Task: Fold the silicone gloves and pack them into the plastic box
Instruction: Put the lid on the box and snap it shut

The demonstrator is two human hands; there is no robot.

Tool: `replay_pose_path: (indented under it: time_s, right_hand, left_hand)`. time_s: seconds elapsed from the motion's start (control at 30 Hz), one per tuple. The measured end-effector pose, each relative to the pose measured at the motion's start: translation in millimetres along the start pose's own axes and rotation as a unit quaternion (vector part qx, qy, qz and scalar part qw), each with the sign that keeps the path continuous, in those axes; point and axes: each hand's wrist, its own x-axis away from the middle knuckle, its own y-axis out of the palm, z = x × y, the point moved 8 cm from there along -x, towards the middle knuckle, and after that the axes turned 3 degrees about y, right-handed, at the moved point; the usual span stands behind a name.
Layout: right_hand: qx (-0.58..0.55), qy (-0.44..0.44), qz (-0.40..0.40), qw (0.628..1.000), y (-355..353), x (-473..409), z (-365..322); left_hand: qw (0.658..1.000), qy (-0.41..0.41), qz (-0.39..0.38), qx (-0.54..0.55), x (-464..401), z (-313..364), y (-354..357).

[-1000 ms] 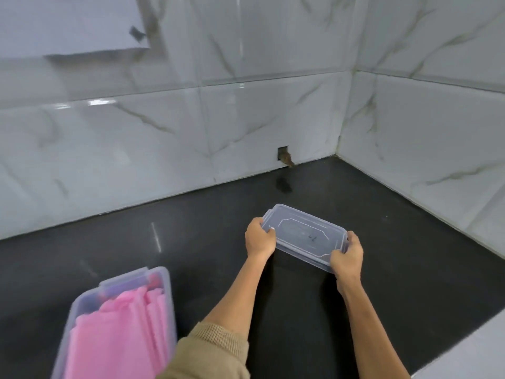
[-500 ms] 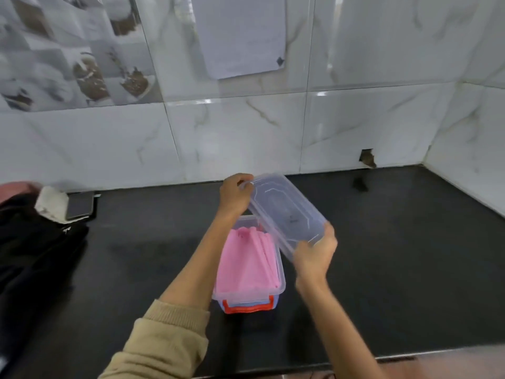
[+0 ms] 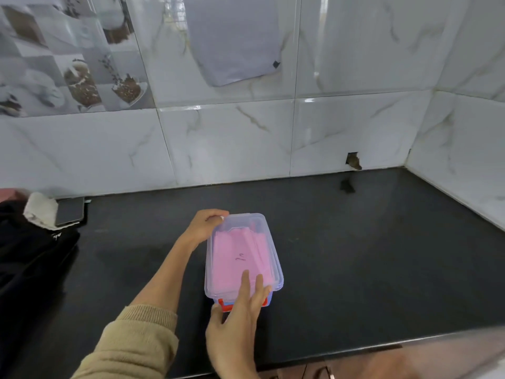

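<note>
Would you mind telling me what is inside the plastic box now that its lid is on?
Through the clear lid, folded pink silicone gloves fill the plastic box. The right hand covers the near end, so the gloves' count and anything beneath them stay hidden.

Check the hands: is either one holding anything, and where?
Left hand grips the lid at its far left corner. Right hand holds nothing; its straight fingers press the lid's near end.
</note>
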Motion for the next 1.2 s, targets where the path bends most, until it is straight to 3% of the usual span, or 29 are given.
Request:
replay_pose_path:
  time_s: [0.2, 0.37, 0.57, 0.63, 0.73, 0.8, 1.03, 1.13, 1.2]
  right_hand:
    - [0.252, 0.004, -0.057, 0.966, 20, 1, 7]
    - [0.367, -0.096, 0.064, 0.923, 11, 5, -7]
    - [0.339, -0.095, 0.046, 0.935, -4, -18, 10]
    - [0.343, -0.119, 0.076, 0.929, -19, -41, 10]
    - [0.371, -0.142, 0.059, 0.916, -46, -89, 14]
    - [0.397, -0.153, 0.046, 0.904, -61, -116, 8]
    - [0.413, -0.149, 0.039, 0.898, -74, -147, -3]
    - [0.450, -0.156, 0.083, 0.875, -66, -151, -14]
    - [0.443, -0.217, 0.113, 0.862, -47, -152, -40]
  left_hand:
    - [0.999, 0.028, 0.021, -0.028, -2, -7, 2]
    - [0.997, 0.034, 0.041, -0.048, -5, -19, 1]
    - [0.986, 0.003, 0.156, -0.058, 20, -34, -28]
    - [0.974, -0.019, 0.199, -0.112, 46, -38, -41]
    - [0.945, -0.019, 0.237, -0.226, 87, -35, -49]
    - [0.930, -0.005, 0.246, -0.274, 108, -29, -43]
    - [0.930, -0.020, 0.238, -0.279, 125, -13, -26]
    - [0.906, -0.066, 0.226, -0.352, 110, -6, -29]
    - [0.889, -0.030, 0.240, -0.389, 92, 12, -25]
